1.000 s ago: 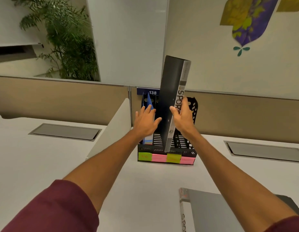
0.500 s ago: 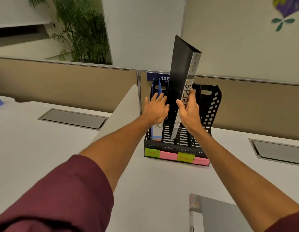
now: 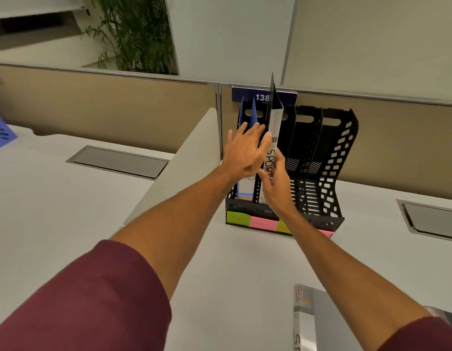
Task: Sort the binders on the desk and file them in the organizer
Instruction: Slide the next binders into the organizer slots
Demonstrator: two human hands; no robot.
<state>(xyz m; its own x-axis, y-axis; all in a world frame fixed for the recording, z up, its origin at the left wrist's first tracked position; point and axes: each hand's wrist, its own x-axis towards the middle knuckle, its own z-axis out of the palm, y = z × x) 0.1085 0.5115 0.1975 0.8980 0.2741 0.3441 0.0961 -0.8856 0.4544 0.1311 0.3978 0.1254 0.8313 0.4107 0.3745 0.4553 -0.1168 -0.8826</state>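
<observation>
Head view: a person's right hand (image 3: 278,183) grips the spine of a black binder (image 3: 274,127) standing upright in the second slot from the left of a black organizer (image 3: 328,158). The flat left hand (image 3: 245,153) presses straight fingers against one blue binder (image 3: 254,115) in the leftmost slot. The two slots to the right stand free. Four sticky labels (image 3: 263,222) line the front edge, and one grey binder (image 3: 321,323) lies flat on the desk (image 3: 232,262).

light: even, soft, indoor | shadows: faint | blur: slight overall | edges: wide-angle bowing
</observation>
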